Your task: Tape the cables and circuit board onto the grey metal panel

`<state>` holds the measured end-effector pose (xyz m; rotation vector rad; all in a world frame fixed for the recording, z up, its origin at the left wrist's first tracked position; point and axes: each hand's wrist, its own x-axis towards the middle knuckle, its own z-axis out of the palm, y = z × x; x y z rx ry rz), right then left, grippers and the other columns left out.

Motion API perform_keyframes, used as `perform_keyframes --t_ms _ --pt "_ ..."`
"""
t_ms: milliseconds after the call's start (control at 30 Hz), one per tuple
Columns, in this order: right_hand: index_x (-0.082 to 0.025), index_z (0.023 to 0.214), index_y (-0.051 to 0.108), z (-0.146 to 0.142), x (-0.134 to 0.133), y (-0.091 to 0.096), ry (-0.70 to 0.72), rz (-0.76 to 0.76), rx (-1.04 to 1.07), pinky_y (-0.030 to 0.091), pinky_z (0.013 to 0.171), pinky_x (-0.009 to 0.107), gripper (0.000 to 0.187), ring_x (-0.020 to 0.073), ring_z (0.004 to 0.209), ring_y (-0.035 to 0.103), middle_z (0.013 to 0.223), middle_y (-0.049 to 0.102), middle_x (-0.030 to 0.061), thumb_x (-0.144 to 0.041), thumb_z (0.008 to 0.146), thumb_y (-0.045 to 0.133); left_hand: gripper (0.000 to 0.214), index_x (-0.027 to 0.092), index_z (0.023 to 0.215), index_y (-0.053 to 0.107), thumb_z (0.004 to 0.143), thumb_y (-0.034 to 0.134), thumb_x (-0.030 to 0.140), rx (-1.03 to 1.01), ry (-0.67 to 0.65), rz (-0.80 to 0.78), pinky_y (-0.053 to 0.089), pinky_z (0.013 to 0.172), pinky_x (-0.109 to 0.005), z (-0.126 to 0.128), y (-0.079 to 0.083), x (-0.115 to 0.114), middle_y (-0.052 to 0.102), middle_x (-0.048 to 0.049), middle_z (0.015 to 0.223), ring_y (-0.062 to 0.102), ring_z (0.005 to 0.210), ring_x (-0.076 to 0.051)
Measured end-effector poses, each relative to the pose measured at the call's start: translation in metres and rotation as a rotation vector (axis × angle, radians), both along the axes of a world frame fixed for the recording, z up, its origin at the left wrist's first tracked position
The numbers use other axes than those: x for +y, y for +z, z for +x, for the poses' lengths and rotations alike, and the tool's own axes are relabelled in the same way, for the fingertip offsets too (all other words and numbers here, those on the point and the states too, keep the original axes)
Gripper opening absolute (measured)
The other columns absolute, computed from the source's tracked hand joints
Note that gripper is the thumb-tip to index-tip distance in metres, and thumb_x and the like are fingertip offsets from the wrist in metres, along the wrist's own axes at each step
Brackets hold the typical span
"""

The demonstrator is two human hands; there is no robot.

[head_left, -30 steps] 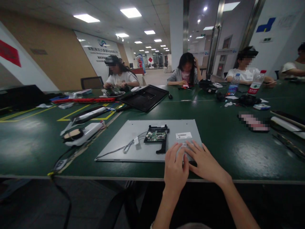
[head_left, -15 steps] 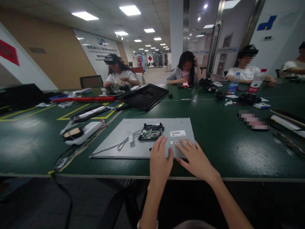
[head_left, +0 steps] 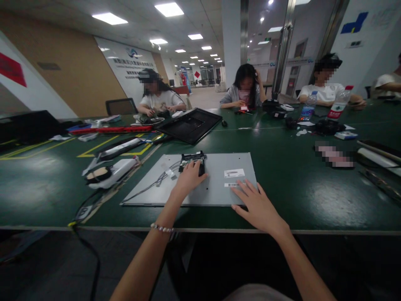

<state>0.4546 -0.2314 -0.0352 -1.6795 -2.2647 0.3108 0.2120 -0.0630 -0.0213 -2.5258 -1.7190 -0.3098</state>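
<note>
A grey flat metal panel (head_left: 216, 167), like the back of a display screen, lies on the green table before me. Near its far edge is a small circuit board in a black frame (head_left: 203, 157), with grey cables (head_left: 159, 180) running to the left. My left hand (head_left: 189, 179) is on this board, fingers over its near part and thumb by its near right corner; they partly hide it. My right hand (head_left: 255, 205) rests open with spread fingers on the panel's near right corner, just below a barcode sticker (head_left: 231, 184) and a white label (head_left: 234, 173).
Beyond the panel lies a black plastic casing (head_left: 191, 125) beside a mouse (head_left: 224, 123). White and black devices (head_left: 114, 171) lie left. A blurred pink object (head_left: 333, 154), bottles (head_left: 336, 106) and long strips (head_left: 380, 163) are on the right. Several people sit across the table.
My left hand has moved left and forward onto the circuit board. The board has shifted slightly left and away from me. My right hand has stayed on the panel's corner.
</note>
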Motion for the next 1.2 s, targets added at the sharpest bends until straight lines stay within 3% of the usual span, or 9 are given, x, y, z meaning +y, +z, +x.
perform_keyframes --t_ms 300,467,667,833,967,1100,1200 --pt "-0.03 0.15 0.036 0.001 0.001 -0.002 0.001 0.004 0.013 0.011 0.118 0.055 0.06 0.0295 0.148 0.016 0.16 0.026 0.0036 -0.058 0.097 0.033 0.064 0.013 0.142 0.04 0.089 0.053 0.046 0.046 0.036 0.017 0.039 0.103 -0.043 -0.002 -0.002 -0.002 0.047 -0.0188 0.139 0.046 0.128 -0.034" --pt "-0.031 0.149 0.036 0.001 -0.001 -0.004 0.003 0.016 0.021 0.013 0.118 0.054 0.059 0.0282 0.148 0.017 0.159 0.028 0.0029 -0.058 0.097 0.033 0.064 0.014 0.141 0.041 0.09 0.048 0.053 0.005 0.028 0.062 0.039 0.105 -0.041 -0.022 0.003 -0.003 0.048 -0.0162 0.142 0.045 0.132 -0.03" --pt "-0.031 0.148 0.038 0.002 -0.001 -0.007 0.014 0.017 0.018 0.014 0.118 0.055 0.058 0.0284 0.148 0.018 0.158 0.029 0.0027 -0.057 0.097 0.035 0.048 0.016 0.132 0.052 0.091 0.047 0.039 0.089 0.217 0.134 0.044 0.099 -0.035 -0.065 0.018 -0.01 0.06 -0.0121 0.13 0.054 0.122 -0.027" --pt "-0.03 0.147 0.04 0.002 -0.001 -0.008 0.007 0.044 0.008 0.015 0.117 0.055 0.056 0.0288 0.147 0.019 0.158 0.03 0.003 -0.055 0.097 0.037 0.039 0.018 0.121 0.062 0.09 0.04 0.026 0.187 0.341 0.078 0.049 0.084 -0.034 -0.082 0.019 -0.008 0.069 -0.0133 0.114 0.065 0.104 -0.028" --pt "-0.03 0.148 0.039 0.002 -0.001 -0.009 0.009 0.044 0.006 0.015 0.117 0.055 0.058 0.0285 0.147 0.019 0.158 0.031 0.0029 -0.057 0.097 0.034 0.039 0.019 0.107 0.071 0.091 0.035 0.023 0.236 0.383 0.081 0.05 0.078 -0.036 -0.088 0.03 0.01 0.072 -0.0151 0.1 0.068 0.096 -0.031" --pt "-0.031 0.148 0.039 0.002 -0.001 -0.009 0.005 0.036 -0.001 0.015 0.117 0.056 0.058 0.0288 0.147 0.019 0.158 0.031 0.0029 -0.057 0.097 0.035 0.042 0.021 0.119 0.068 0.093 0.036 0.026 0.146 0.374 0.255 0.049 0.085 -0.037 -0.089 0.052 0.044 0.072 -0.013 0.108 0.066 0.1 -0.029" --pt "-0.03 0.147 0.04 0.002 -0.002 -0.007 0.003 0.031 -0.003 0.014 0.117 0.055 0.058 0.0293 0.147 0.019 0.158 0.031 0.0036 -0.057 0.097 0.035 0.042 0.021 0.121 0.067 0.093 0.037 0.026 0.038 0.302 0.316 0.047 0.09 -0.034 -0.079 0.057 0.075 0.07 -0.0103 0.116 0.064 0.106 -0.027"
